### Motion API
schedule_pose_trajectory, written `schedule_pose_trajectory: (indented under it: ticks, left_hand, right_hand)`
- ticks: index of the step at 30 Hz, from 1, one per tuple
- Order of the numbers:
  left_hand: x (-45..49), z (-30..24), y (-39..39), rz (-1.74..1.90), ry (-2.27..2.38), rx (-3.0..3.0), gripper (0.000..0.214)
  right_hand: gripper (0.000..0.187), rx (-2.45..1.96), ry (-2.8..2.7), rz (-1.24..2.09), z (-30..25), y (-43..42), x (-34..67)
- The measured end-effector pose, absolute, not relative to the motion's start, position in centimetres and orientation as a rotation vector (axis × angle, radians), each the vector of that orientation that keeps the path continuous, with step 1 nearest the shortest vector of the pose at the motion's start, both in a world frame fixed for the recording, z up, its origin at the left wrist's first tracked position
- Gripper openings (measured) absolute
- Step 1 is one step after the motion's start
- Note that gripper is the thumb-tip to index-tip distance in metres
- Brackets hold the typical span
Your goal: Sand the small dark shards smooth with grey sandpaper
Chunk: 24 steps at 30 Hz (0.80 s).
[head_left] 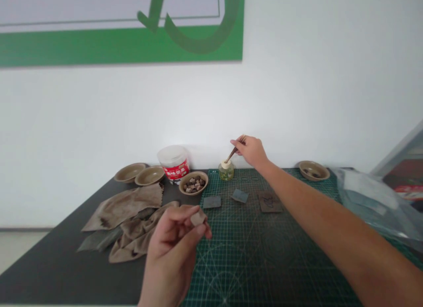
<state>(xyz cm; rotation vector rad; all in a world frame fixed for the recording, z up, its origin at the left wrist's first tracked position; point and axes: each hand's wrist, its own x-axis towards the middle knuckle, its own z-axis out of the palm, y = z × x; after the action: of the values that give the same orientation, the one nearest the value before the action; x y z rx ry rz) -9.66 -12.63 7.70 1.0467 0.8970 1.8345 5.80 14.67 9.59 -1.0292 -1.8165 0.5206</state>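
My left hand [173,249] is raised near the camera, fingers pinched on a small pale stone-like piece [198,218]. My right hand [251,150] reaches far across the green cutting mat [251,254] and grips a thin brown stick [234,152], whose tip dips into a small glass jar [226,170] with a pale top. A bowl of small brown and pale pieces [194,182] stands left of the jar.
A white tub with a red label [173,163], two empty tan bowls [139,173] and crumpled stained cloths [132,219] lie at the left. Three dark flat squares [239,195] rest on the mat. Another bowl [313,170] and clear plastic bags [376,205] sit at the right.
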Motion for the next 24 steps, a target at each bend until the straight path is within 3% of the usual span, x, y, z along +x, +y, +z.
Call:
schedule_pose_trajectory:
  ticks: [8,12,18,24]
  left_hand:
    - [-8.3,4.7,-7.0,1.64,1.066,1.022,0.033]
    - [-6.8,4.3,-4.7,1.494,1.106,1.124,0.025]
    - [-4.6,2.5,-0.1,1.378,1.106,1.182,0.035]
    - [-4.4,0.2,1.0,1.33,1.125,1.212,0.038]
  right_hand:
    - [0.032,-0.735,-1.256,1.044,10.9,12.1,12.3]
    - [0.03,-0.656,-1.024,1.241,7.9,8.8,16.6]
    - [0.024,-0.656,-0.769,1.368,2.6,5.4,19.6]
    - [0.024,-0.676,-0.77,1.544,1.0,4.5,19.0]
